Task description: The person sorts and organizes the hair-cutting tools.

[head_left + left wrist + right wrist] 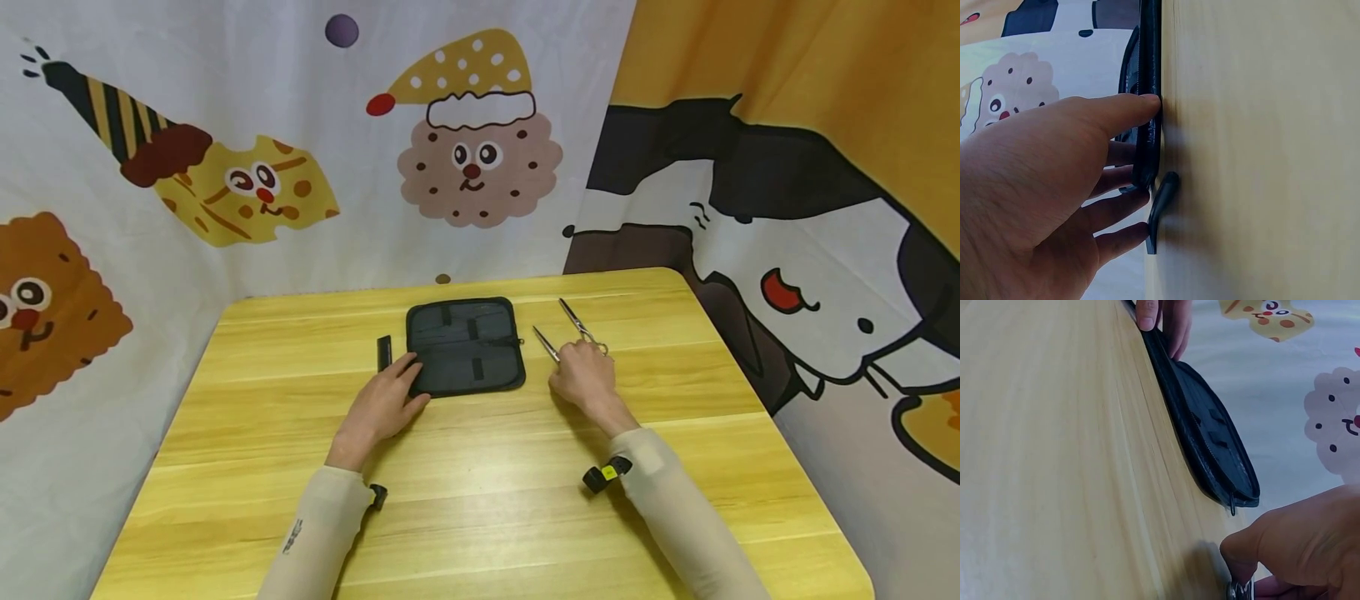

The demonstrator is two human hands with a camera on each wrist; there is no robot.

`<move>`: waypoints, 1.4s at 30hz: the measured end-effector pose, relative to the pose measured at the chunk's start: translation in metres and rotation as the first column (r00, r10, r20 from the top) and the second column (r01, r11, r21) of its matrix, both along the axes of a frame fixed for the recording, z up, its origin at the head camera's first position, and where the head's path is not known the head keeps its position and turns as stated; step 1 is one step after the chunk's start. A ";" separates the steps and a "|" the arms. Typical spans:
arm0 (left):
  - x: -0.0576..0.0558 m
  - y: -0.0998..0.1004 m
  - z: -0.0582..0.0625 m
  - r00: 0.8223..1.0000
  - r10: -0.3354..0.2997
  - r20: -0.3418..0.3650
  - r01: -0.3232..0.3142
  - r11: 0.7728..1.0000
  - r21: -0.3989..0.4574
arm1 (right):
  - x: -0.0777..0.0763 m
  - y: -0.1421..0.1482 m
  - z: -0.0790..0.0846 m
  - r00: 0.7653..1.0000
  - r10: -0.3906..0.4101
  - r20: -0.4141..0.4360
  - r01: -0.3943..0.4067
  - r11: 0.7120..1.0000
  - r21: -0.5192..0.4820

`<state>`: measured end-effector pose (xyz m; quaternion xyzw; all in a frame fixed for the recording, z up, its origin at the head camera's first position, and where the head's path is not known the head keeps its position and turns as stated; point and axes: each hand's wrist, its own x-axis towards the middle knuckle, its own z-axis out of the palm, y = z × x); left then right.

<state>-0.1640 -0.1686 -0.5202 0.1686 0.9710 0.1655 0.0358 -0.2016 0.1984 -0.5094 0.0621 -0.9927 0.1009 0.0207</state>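
Observation:
A black zip case [467, 346] lies unfolded on the table, its inner side with straps facing up. At its near left corner my left hand [384, 404] rests with spread fingers, the thumb [1147, 106] along the near edge. Just left of the case is a black comb [384, 352], close to those fingertips. Right of the case, my right hand [585, 377] pinches scissors [545, 342], whose handles it covers; a bit of their metal [1241, 590] shows under the thumb in the right wrist view. Another pair of scissors [576, 318] lies beside that hand, a finger ring visible.
The wooden table [465, 508] ends at a cartoon-print curtain [300, 258] along its back. A zipper pull [1232, 505] hangs from the case's right edge. Both wrists carry small black strapped devices.

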 end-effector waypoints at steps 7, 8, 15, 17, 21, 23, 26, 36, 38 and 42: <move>0.000 -0.001 0.000 1.000 -0.002 -0.001 0.002 1.000 0.001 | 0.000 0.007 0.005 0.997 0.017 -0.072 -0.022 0.997 -0.072; 0.000 -0.001 0.000 1.000 -0.001 0.000 0.001 1.000 0.003 | 0.000 0.007 0.007 0.996 0.021 -0.083 -0.029 0.996 -0.086; 0.001 -0.002 -0.001 1.000 0.002 -0.002 -0.002 1.000 0.017 | 0.002 0.006 0.015 0.986 0.058 -0.158 -0.083 0.984 -0.156; 0.001 -0.003 -0.001 1.000 0.000 -0.005 0.000 1.000 0.016 | 0.002 0.004 0.017 0.980 0.069 -0.184 -0.100 0.981 -0.166; 0.002 -0.003 -0.001 1.000 -0.001 -0.008 0.001 1.000 0.017 | 0.003 0.000 0.022 0.965 0.102 -0.243 -0.149 0.972 -0.183; 0.002 -0.004 -0.002 1.000 0.000 -0.014 0.000 1.000 0.019 | 0.003 -0.003 0.025 0.956 0.118 -0.267 -0.174 0.965 -0.195; 0.002 -0.005 -0.002 1.000 0.004 -0.024 -0.003 1.000 0.023 | 0.003 -0.009 0.028 0.949 0.132 -0.287 -0.199 0.955 -0.218; 0.002 -0.005 -0.003 1.000 0.004 -0.029 -0.003 0.999 0.035 | 0.005 -0.024 0.030 0.904 0.184 -0.387 -0.306 0.909 -0.282; 0.001 -0.005 -0.003 1.000 -0.001 -0.030 0.002 0.999 0.034 | 0.006 -0.027 0.029 0.897 0.200 -0.395 -0.332 0.893 -0.302; 0.001 -0.004 -0.004 0.999 -0.006 -0.040 0.008 0.999 0.037 | 0.008 -0.032 0.027 0.880 0.243 -0.408 -0.392 0.857 -0.335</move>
